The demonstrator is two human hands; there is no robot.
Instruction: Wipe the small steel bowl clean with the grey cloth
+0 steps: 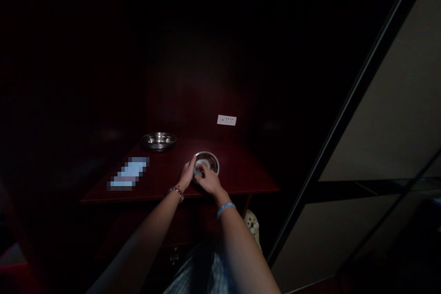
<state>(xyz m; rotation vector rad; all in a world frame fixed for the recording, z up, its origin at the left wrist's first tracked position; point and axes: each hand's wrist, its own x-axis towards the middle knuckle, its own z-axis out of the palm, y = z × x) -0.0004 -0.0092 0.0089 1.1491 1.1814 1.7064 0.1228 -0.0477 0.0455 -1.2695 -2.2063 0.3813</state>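
Note:
A round shiny metal bowl is tilted toward me over the dark red shelf. My left hand grips its left rim, thumb along the edge. Inside the bowl, the fingers of my right hand are bent and pressed together around a small greyish thing, too dim and small to name. Farther back on the left, a wider pair of stacked-looking metal dishes stands apart from both hands.
The dark red wooden shelf ends at a front edge close to my wrists. A blurred-out flat rectangle lies on its left part. On the back wall is a white power socket. Pale sliding door panels stand to the right.

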